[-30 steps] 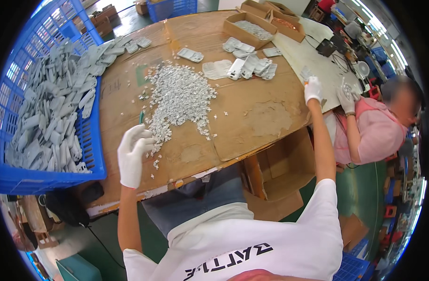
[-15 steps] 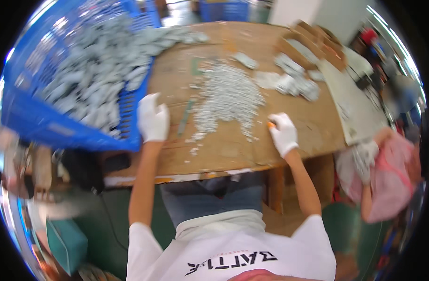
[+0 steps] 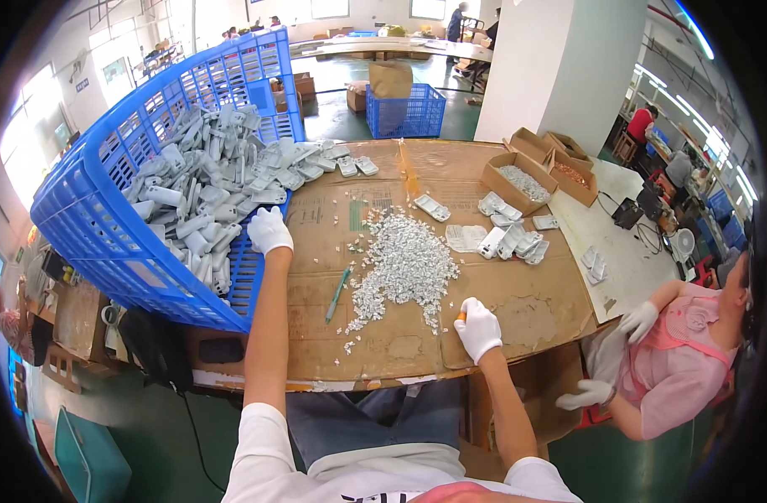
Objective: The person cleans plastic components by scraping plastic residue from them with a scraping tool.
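Note:
My left hand, in a white glove, reaches to the inner edge of a tilted blue plastic crate. Its fingers stretch toward grey plastic casings heaped there, and I see nothing held in it. My right hand, also gloved, is closed near the table's front edge around a small orange object; only its end shows. Between the hands spreads a pile of small whitish-grey parts. A green pen-like stick lies left of the pile, and a single casing lies behind it.
Several casings lie on the cardboard-covered table at right. Beyond them stand cardboard boxes of small parts. At my right sits a co-worker in pink with gloved hands. A white pillar rises behind the table.
The view has tilted up, showing more of the room. My left hand has moved forward to the casings at the crate's edge. My right hand stays closed on the orange object.

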{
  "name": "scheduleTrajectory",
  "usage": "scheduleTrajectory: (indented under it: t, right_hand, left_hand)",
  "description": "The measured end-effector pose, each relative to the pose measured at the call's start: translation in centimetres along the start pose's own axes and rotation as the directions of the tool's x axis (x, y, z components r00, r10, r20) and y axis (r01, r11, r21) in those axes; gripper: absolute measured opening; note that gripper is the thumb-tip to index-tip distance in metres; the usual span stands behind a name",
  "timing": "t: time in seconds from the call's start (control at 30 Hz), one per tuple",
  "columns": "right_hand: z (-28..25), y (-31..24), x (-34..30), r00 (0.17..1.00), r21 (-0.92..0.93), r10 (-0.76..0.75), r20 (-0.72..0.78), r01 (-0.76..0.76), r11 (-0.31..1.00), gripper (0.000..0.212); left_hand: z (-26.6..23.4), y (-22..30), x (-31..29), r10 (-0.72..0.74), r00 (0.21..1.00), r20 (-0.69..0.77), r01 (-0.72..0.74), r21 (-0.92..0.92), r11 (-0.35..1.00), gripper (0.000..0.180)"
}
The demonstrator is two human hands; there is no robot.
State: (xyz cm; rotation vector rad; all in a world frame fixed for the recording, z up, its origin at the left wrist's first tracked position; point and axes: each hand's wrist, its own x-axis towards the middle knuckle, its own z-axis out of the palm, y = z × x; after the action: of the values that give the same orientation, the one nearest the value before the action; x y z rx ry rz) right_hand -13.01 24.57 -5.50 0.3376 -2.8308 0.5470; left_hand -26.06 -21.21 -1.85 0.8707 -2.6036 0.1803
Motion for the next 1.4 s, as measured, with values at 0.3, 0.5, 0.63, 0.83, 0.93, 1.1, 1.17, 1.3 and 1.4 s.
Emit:
scheduleTrajectory:
  t: [0.3,0.5,0.63,0.83,0.93,1.1,1.17,1.3,1.4]
  right_hand:
    - [0.7,1.0,-0.2,0.969,0.223,-0.066,-0.238,0.121,0.967,0.02]
    - [-0.1,-0.3,0.7,0.987,0.266,-0.085,-0.138,0.12,0.956,0.023]
    - [0.6,0.8,0.6,0.991,0.293,-0.081,-0.106,0.109,0.95,0.025]
    - [0.3,0.0,0.7,0.99,0.297,-0.058,-0.125,0.093,0.95,0.027]
    - [0.7,-0.2,1.1,0.984,0.328,-0.098,-0.148,0.142,0.934,0.03]
    - [0.1,-0.2,0.7,0.994,0.35,-0.022,-0.105,0.058,0.935,0.032]
    - [-0.3,-0.3,0.4,0.998,0.36,0.042,-0.048,-0.022,0.933,0.03]
    - [-0.7,-0.8,0.7,0.996,0.384,0.093,-0.011,-0.081,0.92,0.03]
    - [-0.8,-0.7,0.7,0.99,0.393,0.14,0.014,-0.135,0.91,0.031]
  left_hand:
    - [-4.1,1.2,-1.7,-0.154,0.965,0.213,0.149,0.04,0.988,0.019]
    - [-5.1,0.2,-1.0,-0.147,0.911,0.384,0.027,0.299,0.954,0.047]
    - [-4.9,1.4,3.3,-0.217,0.916,0.339,0.127,0.268,0.955,0.031]
    - [-2.8,-1.4,7.1,-0.002,0.892,0.451,-0.122,0.246,0.962,0.037]
    - [-3.8,-0.2,14.3,0.044,0.913,0.405,-0.136,0.202,0.97,0.037]
    - [-1.8,3.5,19.7,0.207,0.949,0.237,-0.206,-0.028,0.978,0.057]
    - [-0.1,5.5,19.8,0.302,0.95,0.084,-0.303,-0.004,0.953,0.075]
    - [2.6,5.6,22.5,0.311,0.939,0.147,-0.32,0.042,0.947,0.071]
    - [0.7,6.1,22.2,0.349,0.908,0.232,-0.356,-0.011,0.934,0.063]
